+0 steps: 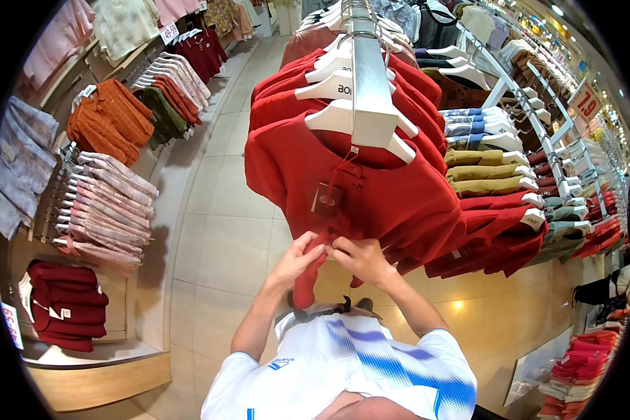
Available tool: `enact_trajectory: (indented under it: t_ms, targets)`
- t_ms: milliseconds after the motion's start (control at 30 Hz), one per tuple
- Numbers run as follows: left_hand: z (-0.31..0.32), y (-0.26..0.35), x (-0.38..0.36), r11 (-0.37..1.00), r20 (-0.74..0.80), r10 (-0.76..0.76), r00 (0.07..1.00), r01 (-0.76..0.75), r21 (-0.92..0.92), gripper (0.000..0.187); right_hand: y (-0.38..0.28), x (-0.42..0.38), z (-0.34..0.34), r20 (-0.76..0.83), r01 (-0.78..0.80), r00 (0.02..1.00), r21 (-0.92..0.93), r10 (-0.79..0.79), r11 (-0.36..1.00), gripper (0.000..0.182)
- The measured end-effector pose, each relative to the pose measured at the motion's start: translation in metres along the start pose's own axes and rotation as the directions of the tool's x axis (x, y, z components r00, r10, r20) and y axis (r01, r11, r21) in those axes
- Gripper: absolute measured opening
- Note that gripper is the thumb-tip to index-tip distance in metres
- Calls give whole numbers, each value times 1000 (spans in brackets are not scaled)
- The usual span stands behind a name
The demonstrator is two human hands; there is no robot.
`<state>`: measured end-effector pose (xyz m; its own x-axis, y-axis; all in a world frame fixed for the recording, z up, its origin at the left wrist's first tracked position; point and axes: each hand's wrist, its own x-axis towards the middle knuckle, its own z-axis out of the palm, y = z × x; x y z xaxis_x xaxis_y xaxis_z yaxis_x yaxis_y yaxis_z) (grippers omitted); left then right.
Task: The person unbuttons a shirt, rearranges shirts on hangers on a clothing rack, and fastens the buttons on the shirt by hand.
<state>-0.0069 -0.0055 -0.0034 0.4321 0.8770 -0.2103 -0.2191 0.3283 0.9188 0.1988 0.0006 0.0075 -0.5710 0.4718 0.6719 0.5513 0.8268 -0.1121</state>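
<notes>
A red garment [399, 203] hangs on a white hanger at the front end of a metal rail [371, 91]. A tag [326, 199] on a red string hangs at its front. My left hand [299, 260] and my right hand [360, 259] meet at the garment's lower front, fingertips close together and pinching the red fabric. Below my left hand a strip of red cloth hangs down. The small detail between my fingertips is too fine to make out.
More red garments hang behind the front one. Racks of folded-over clothes [490, 168] stand at the right, and wall shelves with pink shirts [108, 210] at the left. A tiled aisle [224, 231] runs between. Part of a person [598, 290] shows at the far right.
</notes>
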Motion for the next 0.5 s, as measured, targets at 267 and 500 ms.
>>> enact_trajectory:
  t_ms: [267, 500]
  targets:
    - [-4, -6, 0, 999, -7, -42, 999, 42, 22, 17, -3, 5, -7, 75, -18, 997, 23, 17, 1000, 11]
    - [4, 0, -3, 993, -35, -37, 999, 33, -117, 16, -7, 5, -3, -22, -100, 994, 101, 103, 990, 12]
